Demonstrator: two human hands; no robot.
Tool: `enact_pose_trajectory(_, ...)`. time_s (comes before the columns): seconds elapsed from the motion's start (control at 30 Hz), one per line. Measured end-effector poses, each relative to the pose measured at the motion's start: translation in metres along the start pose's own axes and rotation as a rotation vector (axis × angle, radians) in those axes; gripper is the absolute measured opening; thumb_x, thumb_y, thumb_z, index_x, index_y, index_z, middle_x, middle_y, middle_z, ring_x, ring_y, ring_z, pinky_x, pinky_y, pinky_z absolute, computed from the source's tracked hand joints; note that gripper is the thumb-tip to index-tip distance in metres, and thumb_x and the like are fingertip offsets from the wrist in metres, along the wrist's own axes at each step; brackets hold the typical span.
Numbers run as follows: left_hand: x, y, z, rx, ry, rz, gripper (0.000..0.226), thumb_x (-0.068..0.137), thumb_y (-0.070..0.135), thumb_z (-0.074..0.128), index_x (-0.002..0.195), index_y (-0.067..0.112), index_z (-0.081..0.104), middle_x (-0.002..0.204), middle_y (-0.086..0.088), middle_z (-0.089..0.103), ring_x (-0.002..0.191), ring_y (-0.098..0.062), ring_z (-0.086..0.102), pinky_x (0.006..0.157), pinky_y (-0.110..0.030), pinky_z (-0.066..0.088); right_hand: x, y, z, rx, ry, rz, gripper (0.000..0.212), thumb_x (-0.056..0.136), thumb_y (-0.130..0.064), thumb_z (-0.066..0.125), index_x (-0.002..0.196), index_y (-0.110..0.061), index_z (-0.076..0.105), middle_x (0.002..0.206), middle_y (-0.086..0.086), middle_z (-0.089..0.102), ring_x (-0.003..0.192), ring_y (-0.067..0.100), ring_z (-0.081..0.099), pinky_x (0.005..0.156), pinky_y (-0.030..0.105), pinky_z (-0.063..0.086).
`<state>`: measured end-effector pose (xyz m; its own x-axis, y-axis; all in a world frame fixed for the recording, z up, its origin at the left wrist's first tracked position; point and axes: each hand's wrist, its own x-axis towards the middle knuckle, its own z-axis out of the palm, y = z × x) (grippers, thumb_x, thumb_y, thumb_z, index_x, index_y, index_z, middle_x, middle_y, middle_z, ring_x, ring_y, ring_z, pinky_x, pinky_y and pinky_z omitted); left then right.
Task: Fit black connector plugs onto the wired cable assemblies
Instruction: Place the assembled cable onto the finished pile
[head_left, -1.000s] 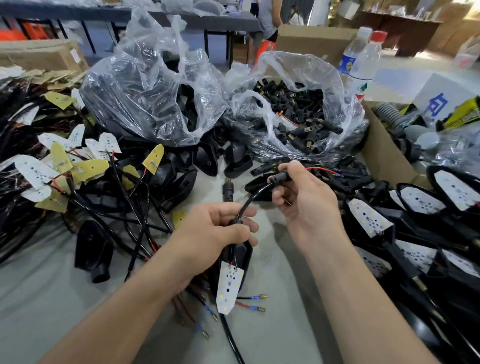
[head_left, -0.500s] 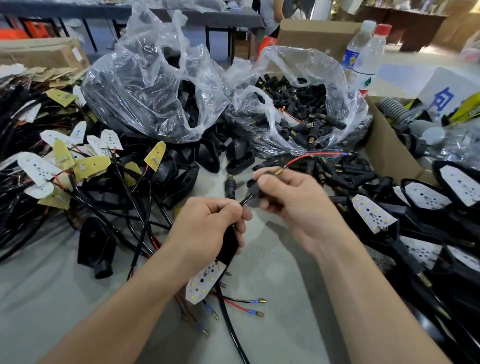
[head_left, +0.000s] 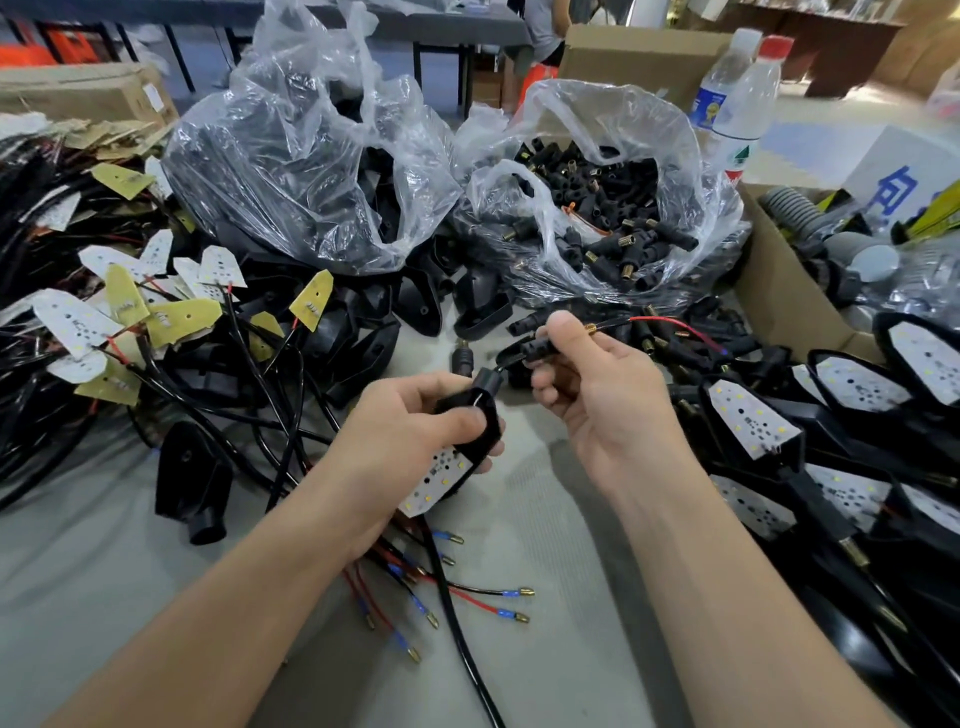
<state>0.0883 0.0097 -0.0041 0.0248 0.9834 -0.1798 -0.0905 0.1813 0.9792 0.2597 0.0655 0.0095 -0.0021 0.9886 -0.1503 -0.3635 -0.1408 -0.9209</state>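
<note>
Black connector plug (head_left: 535, 347) sits just above the centre of the frame, pinched between the thumb and fingers of our right hand (head_left: 597, 400). A brass-tipped wire end (head_left: 590, 328) and a red wire (head_left: 670, 325) stick out to the right past the thumb. Just left of it, our left hand (head_left: 410, 436) is curled around a black lamp housing (head_left: 480, 410), with a white LED board (head_left: 441, 480) showing below the fingers. A short black cable (head_left: 503, 364) runs from the housing's neck up to the plug; we cannot tell whether the plug is fully seated.

Below our left hand, loose wires (head_left: 467, 597) with blue sleeves and brass bullet tips fan out over the grey worktop (head_left: 104, 597). At upper centre right, a clear plastic bag (head_left: 597, 114) lies open with many more black plugs inside. A second bag (head_left: 291, 171) to its left holds black housings. Wired LED boards (head_left: 78, 322) are heaped at the left edge, and assembled lamp units (head_left: 748, 421) are piled along the right. Behind those stand a cardboard box (head_left: 779, 291) and two water bottles (head_left: 743, 104).
</note>
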Motion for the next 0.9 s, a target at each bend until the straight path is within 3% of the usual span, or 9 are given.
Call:
enact_pose_trajectory(0.17, 0.000, -0.002, 0.002, 0.006, 0.016, 0.043, 0.012, 0.096, -0.001, 0.063, 0.098, 0.000, 0.075, 0.086, -0.019, 0.077, 0.072, -0.027, 0.074, 0.063, -0.027, 0.058, -0.002, 0.001, 0.000, -0.165, -0.095, -0.038, 0.024, 0.094, -0.025, 0.072, 0.079, -0.007, 0.067, 0.062, 0.009, 0.065, 0.044, 0.012, 0.047, 0.043, 0.022, 0.036)
enact_pose_trajectory(0.3, -0.001, 0.000, 0.001, 0.055, -0.002, 0.039, 0.024, 0.097, 0.003, 0.064, 0.084, 0.013, 0.082, 0.084, -0.017, 0.077, 0.072, -0.025, 0.074, 0.062, -0.026, 0.057, -0.005, 0.001, -0.001, -0.266, -0.229, -0.052, 0.022, 0.094, -0.021, 0.070, 0.076, -0.009, 0.069, 0.065, 0.011, 0.064, 0.047, 0.015, 0.046, 0.047, 0.025, 0.035)
enact_pose_trajectory(0.43, -0.002, 0.001, 0.001, 0.086, 0.004, 0.027, 0.023, 0.094, -0.001, 0.066, 0.084, 0.012, 0.082, 0.082, -0.018, 0.076, 0.069, -0.026, 0.075, 0.058, -0.028, 0.057, -0.006, 0.001, 0.001, -0.250, -0.331, -0.022, 0.020, 0.096, -0.011, 0.064, 0.077, -0.013, 0.068, 0.066, 0.008, 0.066, 0.051, 0.014, 0.051, 0.051, 0.025, 0.038)
enact_pose_trajectory(0.63, -0.005, 0.004, 0.003, 0.117, 0.022, 0.025, 0.023, 0.094, -0.001, 0.066, 0.080, 0.010, 0.081, 0.081, -0.018, 0.076, 0.068, -0.027, 0.074, 0.057, -0.028, 0.056, -0.004, -0.002, -0.007, -0.181, -0.410, 0.024, 0.009, 0.096, -0.004, 0.062, 0.090, -0.006, 0.068, 0.074, 0.009, 0.063, 0.061, 0.014, 0.054, 0.058, 0.022, 0.045)
enact_pose_trajectory(0.8, -0.007, 0.010, 0.000, 0.081, 0.022, -0.013, 0.021, 0.091, -0.002, 0.064, 0.083, 0.006, 0.081, 0.082, -0.022, 0.075, 0.067, -0.031, 0.073, 0.054, -0.030, 0.055, -0.002, -0.005, -0.017, -0.068, -0.519, 0.084, 0.014, 0.078, -0.004, 0.069, 0.091, -0.007, 0.074, 0.086, 0.013, 0.067, 0.065, 0.016, 0.058, 0.060, 0.019, 0.051)
enact_pose_trajectory(0.9, -0.009, 0.013, -0.002, 0.096, -0.014, -0.026, 0.023, 0.089, -0.004, 0.061, 0.083, 0.007, 0.081, 0.082, -0.023, 0.075, 0.066, -0.030, 0.072, 0.054, -0.033, 0.056, -0.001, -0.003, -0.018, -0.096, -0.528, 0.070, 0.011, 0.083, -0.002, 0.071, 0.089, -0.009, 0.076, 0.085, 0.015, 0.065, 0.064, 0.015, 0.058, 0.059, 0.019, 0.051)
